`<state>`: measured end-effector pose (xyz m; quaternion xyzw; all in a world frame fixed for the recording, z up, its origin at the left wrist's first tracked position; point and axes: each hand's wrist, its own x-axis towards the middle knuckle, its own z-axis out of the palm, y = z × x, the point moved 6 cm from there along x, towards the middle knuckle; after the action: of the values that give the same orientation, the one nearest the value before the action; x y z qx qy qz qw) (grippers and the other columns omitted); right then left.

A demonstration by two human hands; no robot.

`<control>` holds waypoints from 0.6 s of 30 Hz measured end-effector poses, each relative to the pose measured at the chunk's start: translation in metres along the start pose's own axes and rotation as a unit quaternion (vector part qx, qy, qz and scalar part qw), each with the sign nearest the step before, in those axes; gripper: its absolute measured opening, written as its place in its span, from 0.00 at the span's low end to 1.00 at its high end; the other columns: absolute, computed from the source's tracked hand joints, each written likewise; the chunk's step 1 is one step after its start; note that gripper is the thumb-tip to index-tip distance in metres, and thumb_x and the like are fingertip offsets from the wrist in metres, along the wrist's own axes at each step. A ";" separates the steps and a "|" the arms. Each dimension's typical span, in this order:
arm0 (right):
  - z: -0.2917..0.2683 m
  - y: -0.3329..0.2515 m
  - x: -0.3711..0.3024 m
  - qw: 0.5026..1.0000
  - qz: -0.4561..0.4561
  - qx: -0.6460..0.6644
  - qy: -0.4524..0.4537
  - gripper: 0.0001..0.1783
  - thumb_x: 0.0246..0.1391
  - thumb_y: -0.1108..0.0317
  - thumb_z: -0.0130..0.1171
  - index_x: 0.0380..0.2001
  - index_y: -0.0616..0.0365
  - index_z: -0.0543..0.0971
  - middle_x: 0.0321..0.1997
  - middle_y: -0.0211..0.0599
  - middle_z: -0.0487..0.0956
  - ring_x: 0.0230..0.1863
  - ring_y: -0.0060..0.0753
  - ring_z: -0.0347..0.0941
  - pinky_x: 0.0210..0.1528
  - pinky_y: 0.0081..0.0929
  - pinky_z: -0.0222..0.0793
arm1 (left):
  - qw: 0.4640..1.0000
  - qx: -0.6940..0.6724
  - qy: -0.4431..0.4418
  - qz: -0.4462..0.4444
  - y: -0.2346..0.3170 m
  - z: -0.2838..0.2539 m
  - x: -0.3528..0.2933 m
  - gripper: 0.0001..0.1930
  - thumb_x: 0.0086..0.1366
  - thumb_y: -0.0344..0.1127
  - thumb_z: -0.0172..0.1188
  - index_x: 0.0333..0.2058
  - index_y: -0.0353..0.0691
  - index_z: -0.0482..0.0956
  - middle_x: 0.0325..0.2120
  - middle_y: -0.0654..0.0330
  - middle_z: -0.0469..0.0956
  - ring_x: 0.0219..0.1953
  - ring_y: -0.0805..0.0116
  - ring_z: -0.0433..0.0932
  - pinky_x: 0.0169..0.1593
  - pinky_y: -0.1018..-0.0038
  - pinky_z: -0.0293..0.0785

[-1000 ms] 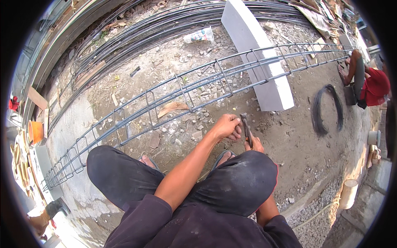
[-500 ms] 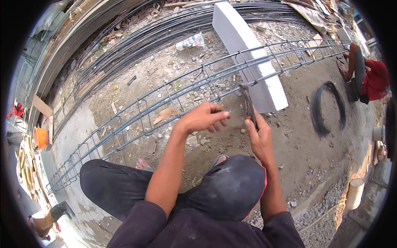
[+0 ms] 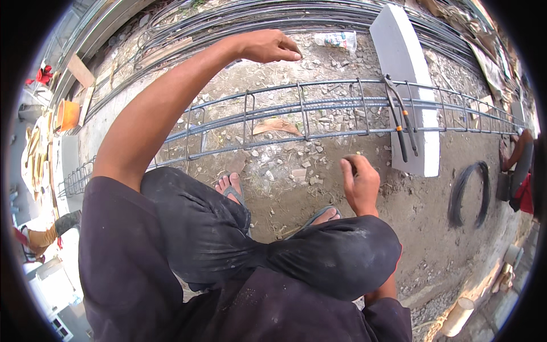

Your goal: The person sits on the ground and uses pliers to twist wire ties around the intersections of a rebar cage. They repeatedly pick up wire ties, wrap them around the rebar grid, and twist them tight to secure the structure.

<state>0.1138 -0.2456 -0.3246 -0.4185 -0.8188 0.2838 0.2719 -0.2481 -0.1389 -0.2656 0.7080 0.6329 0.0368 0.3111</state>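
A long cage of steel reinforcing bars (image 3: 336,104), with square stirrups along it, crosses in front of me from lower left to right. My left hand (image 3: 268,47) reaches over its far side, apart from the bars. Its fingers are bent together with the thumb; what they hold, if anything, is too small to see. On this side of the cage my right hand (image 3: 362,183) is loosely curled above the ground, and the inside of its grip is hidden. A pair of pincers (image 3: 403,117) with black and orange handles lies across the bars, touched by neither hand.
A white block (image 3: 404,48) stands under the cage. Beyond are a plastic cup (image 3: 336,41) and long loose bars (image 3: 228,25). A wire coil (image 3: 469,194) lies to the right, near another person's arm (image 3: 519,153). At the left is an orange bucket (image 3: 68,115).
My right hand has let go of the pincers, which now rest on the cage, and has drawn back. My left arm has stretched out over the cage. The view has shifted left.
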 end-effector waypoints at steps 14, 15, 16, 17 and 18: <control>0.100 -0.020 0.052 0.961 0.019 -0.190 -0.199 0.26 0.66 0.46 0.60 0.35 0.62 0.85 0.20 0.53 0.81 0.24 0.59 0.82 0.29 0.53 0.76 | 0.972 -0.232 -0.035 0.012 -0.024 0.067 0.026 0.33 0.71 0.64 0.63 0.56 0.37 0.86 0.48 0.48 0.87 0.49 0.61 0.85 0.49 0.63 0.82; 0.100 -0.022 0.053 0.963 0.022 -0.184 -0.196 0.25 0.67 0.48 0.60 0.32 0.62 0.85 0.20 0.54 0.81 0.25 0.60 0.82 0.30 0.53 0.76 | 0.967 -0.253 -0.036 0.018 -0.025 0.070 0.021 0.33 0.71 0.64 0.63 0.56 0.37 0.86 0.47 0.49 0.87 0.47 0.62 0.85 0.48 0.63 0.82; 0.099 -0.025 0.054 0.965 0.025 -0.178 -0.193 0.25 0.67 0.49 0.59 0.30 0.62 0.85 0.21 0.55 0.81 0.25 0.61 0.82 0.31 0.53 0.77 | 0.964 -0.266 -0.004 0.008 -0.027 0.073 0.015 0.34 0.71 0.64 0.62 0.55 0.37 0.86 0.46 0.51 0.87 0.46 0.63 0.84 0.49 0.64 0.82; 0.100 -0.028 0.053 0.966 0.030 -0.171 -0.190 0.25 0.67 0.51 0.59 0.28 0.62 0.85 0.21 0.56 0.81 0.25 0.61 0.82 0.31 0.53 0.77 | 0.965 -0.260 -0.030 0.007 -0.028 0.077 0.012 0.34 0.72 0.64 0.61 0.57 0.36 0.84 0.50 0.49 0.86 0.51 0.59 0.83 0.53 0.63 0.82; 0.104 -0.026 0.051 0.966 0.036 -0.167 -0.195 0.25 0.67 0.51 0.58 0.26 0.63 0.85 0.21 0.57 0.81 0.26 0.62 0.82 0.32 0.54 0.77 | 0.966 -0.254 -0.056 0.006 -0.029 0.079 0.010 0.35 0.73 0.64 0.59 0.59 0.35 0.83 0.53 0.46 0.84 0.56 0.56 0.82 0.57 0.61 0.82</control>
<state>0.0036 -0.2404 -0.3683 -0.4241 -0.8759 0.2291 0.0229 -0.2360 -0.1604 -0.3465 0.6106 0.5800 0.1589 0.5153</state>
